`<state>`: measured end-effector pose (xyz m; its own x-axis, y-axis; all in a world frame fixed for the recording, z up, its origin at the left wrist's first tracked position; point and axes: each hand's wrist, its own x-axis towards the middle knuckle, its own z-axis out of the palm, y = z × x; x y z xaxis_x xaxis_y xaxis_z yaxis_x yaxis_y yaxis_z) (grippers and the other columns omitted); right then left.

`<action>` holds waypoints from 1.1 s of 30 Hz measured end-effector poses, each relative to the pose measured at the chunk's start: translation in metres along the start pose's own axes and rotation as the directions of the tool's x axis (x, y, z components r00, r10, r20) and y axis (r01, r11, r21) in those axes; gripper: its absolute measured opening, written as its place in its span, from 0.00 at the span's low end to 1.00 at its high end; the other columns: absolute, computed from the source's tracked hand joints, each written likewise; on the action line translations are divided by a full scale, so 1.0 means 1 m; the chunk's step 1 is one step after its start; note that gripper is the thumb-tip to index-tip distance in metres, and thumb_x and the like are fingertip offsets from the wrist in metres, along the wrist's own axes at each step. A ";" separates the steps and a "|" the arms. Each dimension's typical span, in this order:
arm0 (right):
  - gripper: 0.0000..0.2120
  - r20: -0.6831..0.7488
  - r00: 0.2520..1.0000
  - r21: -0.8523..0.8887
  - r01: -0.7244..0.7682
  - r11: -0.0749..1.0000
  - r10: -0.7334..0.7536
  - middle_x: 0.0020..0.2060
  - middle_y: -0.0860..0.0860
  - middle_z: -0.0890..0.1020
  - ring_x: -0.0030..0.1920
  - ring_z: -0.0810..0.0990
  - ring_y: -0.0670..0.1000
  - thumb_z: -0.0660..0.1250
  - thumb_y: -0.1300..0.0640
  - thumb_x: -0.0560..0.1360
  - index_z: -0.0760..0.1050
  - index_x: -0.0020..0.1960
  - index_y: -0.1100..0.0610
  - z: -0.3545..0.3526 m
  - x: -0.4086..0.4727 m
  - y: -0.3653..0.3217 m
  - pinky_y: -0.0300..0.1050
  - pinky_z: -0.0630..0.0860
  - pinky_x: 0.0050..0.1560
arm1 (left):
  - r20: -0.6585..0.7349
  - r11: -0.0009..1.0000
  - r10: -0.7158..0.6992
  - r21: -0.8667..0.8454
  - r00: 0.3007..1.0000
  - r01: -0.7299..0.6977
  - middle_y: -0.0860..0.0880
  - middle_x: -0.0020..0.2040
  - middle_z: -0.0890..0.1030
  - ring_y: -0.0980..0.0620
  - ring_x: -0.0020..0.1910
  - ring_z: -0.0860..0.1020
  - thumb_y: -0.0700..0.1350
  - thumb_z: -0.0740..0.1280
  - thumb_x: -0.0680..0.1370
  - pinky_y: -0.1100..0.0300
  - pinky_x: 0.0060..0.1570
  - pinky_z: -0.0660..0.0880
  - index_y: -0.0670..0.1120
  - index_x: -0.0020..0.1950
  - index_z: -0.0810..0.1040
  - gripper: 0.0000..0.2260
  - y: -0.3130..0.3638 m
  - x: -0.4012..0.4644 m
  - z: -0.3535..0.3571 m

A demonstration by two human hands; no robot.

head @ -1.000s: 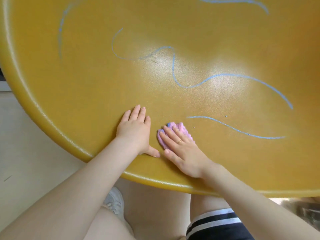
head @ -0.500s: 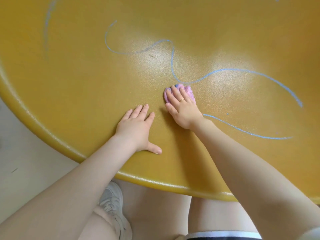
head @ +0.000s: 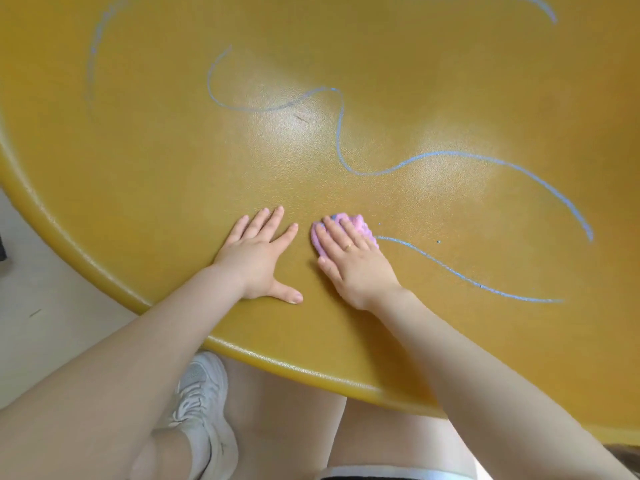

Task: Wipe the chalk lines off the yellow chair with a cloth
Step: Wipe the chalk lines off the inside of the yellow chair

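Head view: the left hand (head: pixel 258 258) lies flat with fingers spread on the yellow chair (head: pixel 156 188), holding nothing, likely bracing the body. Just beside it, the right hand (head: pixel 353 261) presses straight fingers onto the pink cloth (head: pixel 360 225), positioned at the near end of the lowest chalk line (head: pixel 460 275), ready to rub along it.

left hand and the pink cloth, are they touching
Apart. The head view shows a strip of bare yellow chair between the left hand and the pink cloth, which lies under the right hand.
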<state>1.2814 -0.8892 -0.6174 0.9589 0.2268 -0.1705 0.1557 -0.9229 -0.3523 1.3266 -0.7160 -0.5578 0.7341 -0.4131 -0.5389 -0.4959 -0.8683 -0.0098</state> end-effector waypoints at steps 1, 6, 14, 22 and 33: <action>0.29 0.000 0.999 -0.017 -0.046 0.999 0.046 0.76 0.50 0.48 0.75 0.41 0.52 0.39 0.40 0.78 0.46 0.75 0.52 -0.003 0.014 0.008 0.47 0.36 0.72 | -0.008 1.000 -0.001 -0.005 1.000 0.001 0.48 0.76 0.32 0.50 0.75 0.35 0.71 0.65 0.65 0.53 0.72 0.34 0.53 0.76 0.39 0.51 0.000 0.000 0.001; 0.26 0.008 0.992 -0.005 -0.123 0.992 0.124 0.76 0.49 0.44 0.75 0.38 0.51 0.45 0.45 0.81 0.43 0.75 0.51 -0.017 0.050 0.019 0.48 0.37 0.73 | -0.040 1.000 -0.012 -0.023 0.999 0.011 0.48 0.76 0.33 0.50 0.75 0.35 0.71 0.65 0.64 0.53 0.72 0.34 0.54 0.76 0.40 0.51 -0.001 0.001 0.005; 0.43 0.096 0.991 0.045 0.087 0.995 -0.091 0.76 0.49 0.45 0.74 0.37 0.49 0.29 0.30 0.67 0.45 0.75 0.51 0.001 -0.050 -0.024 0.43 0.34 0.70 | -0.065 1.000 -0.002 -0.028 0.998 0.000 0.48 0.76 0.34 0.49 0.75 0.35 0.70 0.65 0.66 0.53 0.72 0.34 0.57 0.76 0.41 0.48 -0.001 -0.001 0.008; 0.36 0.041 0.998 0.014 0.036 0.999 -0.037 0.76 0.49 0.48 0.75 0.41 0.51 0.31 0.34 0.73 0.46 0.75 0.51 -0.006 -0.005 0.009 0.43 0.34 0.70 | -0.036 0.999 -0.009 -0.033 0.999 0.008 0.48 0.76 0.32 0.49 0.75 0.34 0.71 0.63 0.66 0.53 0.72 0.34 0.61 0.75 0.43 0.45 0.001 0.001 0.006; 0.26 0.064 0.977 0.019 -0.203 0.979 0.201 0.76 0.49 0.43 0.74 0.37 0.51 0.45 0.45 0.80 0.44 0.75 0.51 -0.019 0.018 0.016 0.48 0.36 0.72 | -0.003 0.999 -0.029 -0.038 1.000 0.029 0.48 0.76 0.32 0.49 0.75 0.34 0.70 0.64 0.66 0.53 0.72 0.34 0.60 0.75 0.43 0.45 0.002 -0.003 0.002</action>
<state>1.3058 -0.9059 -0.6084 0.9534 0.0557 -0.2964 -0.0468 -0.9436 -0.3278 1.3222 -0.7163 -0.5581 0.7493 -0.3886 -0.5362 -0.4568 -0.8895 0.0064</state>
